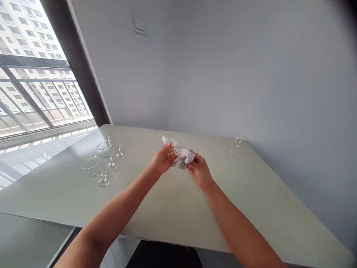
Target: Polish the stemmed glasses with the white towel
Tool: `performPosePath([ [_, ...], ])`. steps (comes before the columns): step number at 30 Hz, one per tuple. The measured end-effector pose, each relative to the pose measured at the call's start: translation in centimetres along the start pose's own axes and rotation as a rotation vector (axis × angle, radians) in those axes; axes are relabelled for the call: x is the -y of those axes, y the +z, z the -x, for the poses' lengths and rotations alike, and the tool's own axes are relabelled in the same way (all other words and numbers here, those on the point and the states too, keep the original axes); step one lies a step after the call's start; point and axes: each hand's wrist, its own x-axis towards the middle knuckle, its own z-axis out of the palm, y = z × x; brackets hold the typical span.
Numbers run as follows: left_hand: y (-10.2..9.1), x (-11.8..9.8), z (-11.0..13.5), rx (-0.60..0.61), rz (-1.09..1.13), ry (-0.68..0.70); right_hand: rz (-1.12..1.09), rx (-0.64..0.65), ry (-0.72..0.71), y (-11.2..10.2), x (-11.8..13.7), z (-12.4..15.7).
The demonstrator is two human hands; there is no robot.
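I could read no text, label, brand, number or sign on anything in front of me.
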Motion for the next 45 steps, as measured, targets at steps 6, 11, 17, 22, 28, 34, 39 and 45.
performPosePath([
  [6,1.1,1.7,-0.5,-0.004,-0.06,0.308,-0.504,-0.282,0.25,0.8,-2.2,-0.2],
  [11,0.1,1.2,-1.1,-0.019,-0.313,0.504,-0.251,-0.203,0.488,1.3,-3.0,0.5],
  [17,-1.0,-1.2,-1.3,-0.113,-0.625,0.696,0.867,0.151,0.24,0.9,-0.4,1.2],
  [22,0.1,0.0,-0.6,-0.078,-0.759,0.626,1.214,-0.109,-0.165,0.4,1.5,-0.6],
  [28,2.9,2.8,-0.1,0.021,-1.05,0.514,1.162,-0.142,-0.053,-0.8,0.4,-2.0],
  [34,-0.7,3.8,1.9,0.043,-1.468,0.433,1.102,-0.398,0.079,-9.5,-0.8,-4.2],
  [39,-5.2,4.7,4.8,0.028,-1.595,0.388,1.163,-0.622,0.171,-17.2,-0.5,-6.5],
  [45,-7.8,5.5,4.4,0.022,-1.671,0.467,1.173,-0.72,0.309,-21.2,-1.4,-8.8],
])
